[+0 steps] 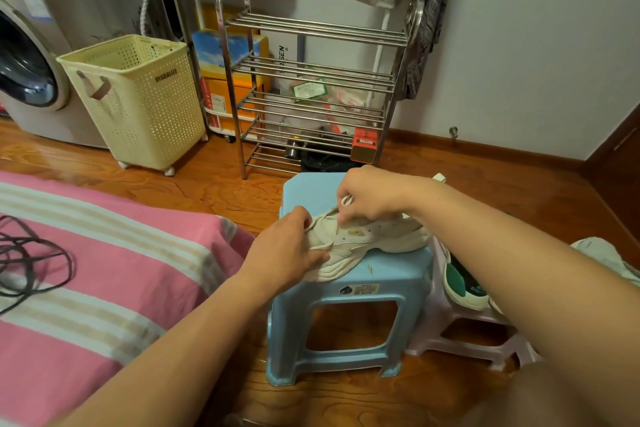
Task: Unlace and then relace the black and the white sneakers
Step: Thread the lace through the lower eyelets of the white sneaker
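i read "visualize" on the basket (138, 94) at ten o'clock; my left hand (284, 246) grips the white sneaker (367, 236), my right hand (367, 194) pinches its lace (346, 200).

views: one, head-worn, wide-angle. position: above and behind the person's forearms, which enter from the bottom edge and reach forward. facing: forward and down, toward a blue stool (349, 288) in the lower centre, near the camera. the left hand (284, 246) and right hand (367, 198) meet over the white sneaker (367, 239) on the stool top, just below frame centre. far field: metal shoe rack (311, 80) against the wall, straight ahead; laundry basket (135, 97) to its left; washing machine (27, 73) at the left edge. near left: striped bedding (104, 270). straight lines bow toward the edges. shared coverage: not applicable, single view.
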The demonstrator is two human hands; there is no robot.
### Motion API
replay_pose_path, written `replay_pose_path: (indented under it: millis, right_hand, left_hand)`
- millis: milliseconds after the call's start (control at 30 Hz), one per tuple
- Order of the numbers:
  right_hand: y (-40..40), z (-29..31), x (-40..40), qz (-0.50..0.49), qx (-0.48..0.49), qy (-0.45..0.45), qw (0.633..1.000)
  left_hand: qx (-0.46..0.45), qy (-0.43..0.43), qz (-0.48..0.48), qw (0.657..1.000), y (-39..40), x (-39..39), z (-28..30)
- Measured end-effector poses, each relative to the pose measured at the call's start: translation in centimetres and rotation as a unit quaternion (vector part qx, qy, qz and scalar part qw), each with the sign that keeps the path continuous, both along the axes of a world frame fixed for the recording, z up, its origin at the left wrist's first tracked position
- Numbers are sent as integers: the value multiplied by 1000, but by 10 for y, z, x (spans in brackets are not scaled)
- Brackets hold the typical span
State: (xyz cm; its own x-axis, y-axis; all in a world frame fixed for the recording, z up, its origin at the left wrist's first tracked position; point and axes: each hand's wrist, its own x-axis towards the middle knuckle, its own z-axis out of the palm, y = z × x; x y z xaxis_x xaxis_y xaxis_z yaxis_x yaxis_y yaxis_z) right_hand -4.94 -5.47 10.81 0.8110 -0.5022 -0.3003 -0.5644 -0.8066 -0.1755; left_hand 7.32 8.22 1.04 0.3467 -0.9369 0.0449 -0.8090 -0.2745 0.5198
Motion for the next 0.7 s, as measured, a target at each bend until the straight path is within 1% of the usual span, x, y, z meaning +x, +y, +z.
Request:
replay_pose_path:
  millis: [33, 100, 167, 233, 267, 333, 433, 467, 533, 600, 633, 667, 700]
  right_hand:
    - [-1, -1, 0, -18, -14, -16, 1000]
    - [-9, 1, -7, -111, -65, -60, 990]
    - [-24, 6, -23, -230, -121, -125, 958]
    - [-36, 7, -40, -319, -141, -197, 916]
    - [-36, 5, -45, -338, -152, -221, 902]
    - [-31, -8, -49, -327, -192, -237, 894]
    - [-19, -15, -47, -262, -198, -245, 912]
    - [-16, -15, -48, -238, -189, -257, 917]
    - [-10, -12, -50, -198, -153, -298, 921]
    - [1, -5, -52, -189, -75, -372, 906]
    - [7, -1, -53, -195, -17, -414, 889]
    - [13, 3, -56, -198, 70, -459, 863]
    - [20, 8, -63, -193, 190, -500, 822]
  left_hand:
    - [-1, 2, 0, 1000, 0, 0, 0]
    - [0, 4, 1, 1000, 1, -1, 1]
    - [2, 15, 8, 1000, 3, -1, 1]
    - [4, 12, 9, 1000, 3, -4, 1]
    - [5, -5, 5, 1000, 2, -7, 0]
    - [2, -40, -1, 999, 1, -15, -2]
    - [-19, -99, -18, 995, 6, -23, -4]
    - [-21, -116, -28, 993, 10, -25, -5]
    - [-17, -117, -34, 992, 19, -34, -4]
    - [-3, -134, -39, 990, 22, -46, -2]
    - [6, -146, -45, 988, 22, -50, -2]
    - [16, -145, -46, 988, 20, -54, -2]
    - [24, -128, -45, 990, 18, -55, -2]
